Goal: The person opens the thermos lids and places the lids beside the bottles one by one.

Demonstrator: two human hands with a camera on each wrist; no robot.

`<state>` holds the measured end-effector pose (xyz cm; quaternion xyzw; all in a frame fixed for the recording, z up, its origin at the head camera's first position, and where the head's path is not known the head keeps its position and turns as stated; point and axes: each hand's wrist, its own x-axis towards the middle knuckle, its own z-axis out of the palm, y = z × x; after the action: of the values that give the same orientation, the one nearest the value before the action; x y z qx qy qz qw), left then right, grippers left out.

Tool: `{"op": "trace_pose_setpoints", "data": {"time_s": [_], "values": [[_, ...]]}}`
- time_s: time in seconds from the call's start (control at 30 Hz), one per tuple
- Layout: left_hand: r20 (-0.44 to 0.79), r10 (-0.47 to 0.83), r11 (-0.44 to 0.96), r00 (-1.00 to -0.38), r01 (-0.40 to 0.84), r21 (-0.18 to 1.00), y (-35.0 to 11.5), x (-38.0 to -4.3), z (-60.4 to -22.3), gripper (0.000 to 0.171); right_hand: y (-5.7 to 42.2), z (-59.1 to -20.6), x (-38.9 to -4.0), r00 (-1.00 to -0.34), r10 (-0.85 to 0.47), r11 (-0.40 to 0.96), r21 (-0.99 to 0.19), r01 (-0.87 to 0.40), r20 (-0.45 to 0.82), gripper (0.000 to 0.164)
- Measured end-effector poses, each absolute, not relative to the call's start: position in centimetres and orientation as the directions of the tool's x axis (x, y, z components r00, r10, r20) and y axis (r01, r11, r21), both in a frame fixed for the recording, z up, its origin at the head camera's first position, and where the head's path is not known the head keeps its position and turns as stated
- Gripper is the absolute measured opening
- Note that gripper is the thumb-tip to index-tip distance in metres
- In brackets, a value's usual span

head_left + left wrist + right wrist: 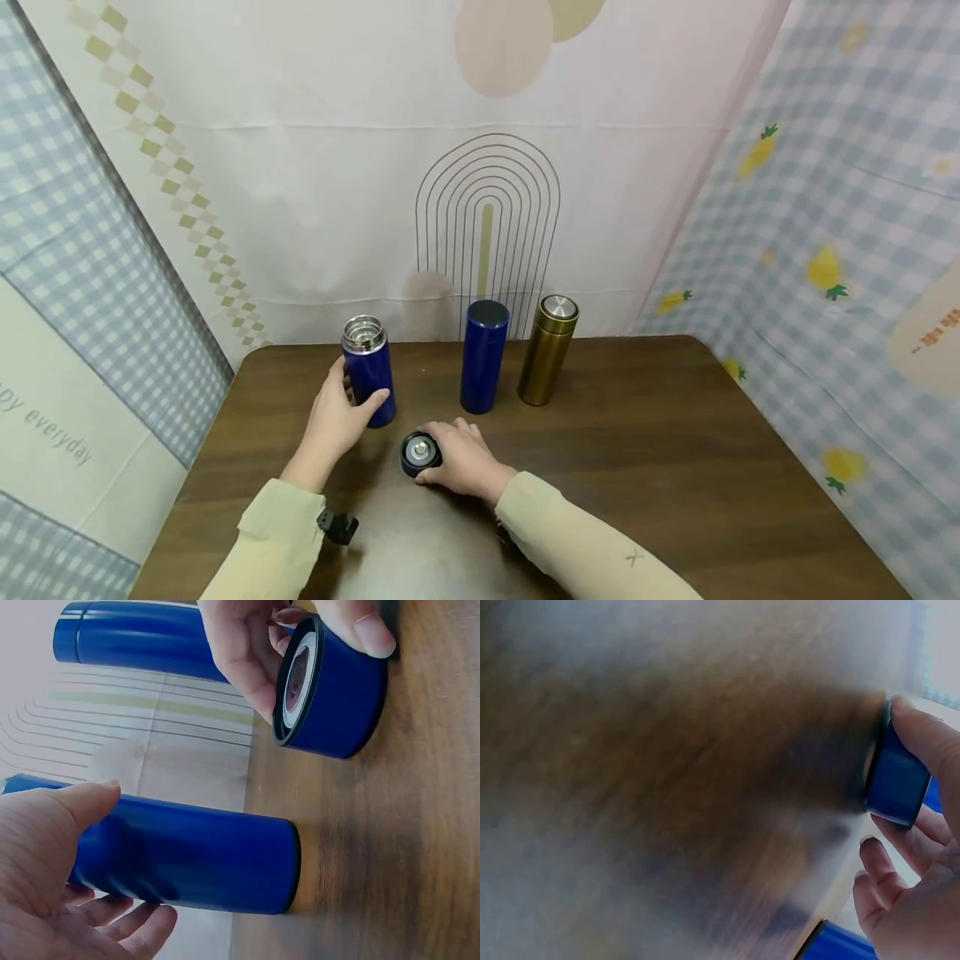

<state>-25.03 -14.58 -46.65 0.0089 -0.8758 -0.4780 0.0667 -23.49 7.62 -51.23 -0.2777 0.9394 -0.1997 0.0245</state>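
Note:
A blue thermos flask point(371, 375) stands lidless on the table, its bare steel mouth facing up. My left hand point(337, 419) holds it from the left, thumb across the front and fingers reaching behind; in the left wrist view the flask body point(217, 859) shows below the thumb. To the right and nearer, my right hand point(467, 460) pinches a blue lid point(349, 697) between thumb and fingers. The lid's hollow underside, with black rim and pale inner disc, faces up. Whether the lid touches the table I cannot tell.
Behind the right hand stands a second blue flask point(483, 358) with its dark-topped lid on. Beside it is a gold flask point(546, 354) with a silver-topped lid. The brown wooden table point(675, 467) ends at a white patterned cloth point(337, 208) at the back.

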Motion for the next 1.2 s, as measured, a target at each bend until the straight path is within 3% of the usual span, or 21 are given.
{"op": "trace_pose_setpoints", "data": {"time_s": [0.2, 0.33, 0.7, 1.2], "values": [[0.204, -0.055, 0.527, -0.977, 0.145, 0.837, -14.7, -23.4, -46.7, 0.084, 8.7, -50.6, -23.3, -0.836, -0.545, 0.752, -0.402, -0.522, 0.065, 0.094], [0.236, -0.033, 0.535, -0.971, 0.182, 0.825, -14.9, -22.0, -46.7, 0.075, 10.7, -49.3, -23.3, -0.836, -0.541, 0.735, -0.433, -0.521, 0.088, 0.099], [0.357, 0.07, 0.554, -0.931, 0.334, 0.763, -13.1, -20.4, -46.2, 0.06, 16.4, -46.0, -23.3, -0.896, -0.427, 0.731, -0.536, -0.422, 0.123, 0.093], [0.312, 0.171, 0.532, -0.935, 0.354, 0.769, -8.4, -23.4, -45.7, 0.057, 18.6, -41.8, -25.5, -0.925, -0.204, 0.599, -0.707, -0.376, 0.319, 0.08]]}}
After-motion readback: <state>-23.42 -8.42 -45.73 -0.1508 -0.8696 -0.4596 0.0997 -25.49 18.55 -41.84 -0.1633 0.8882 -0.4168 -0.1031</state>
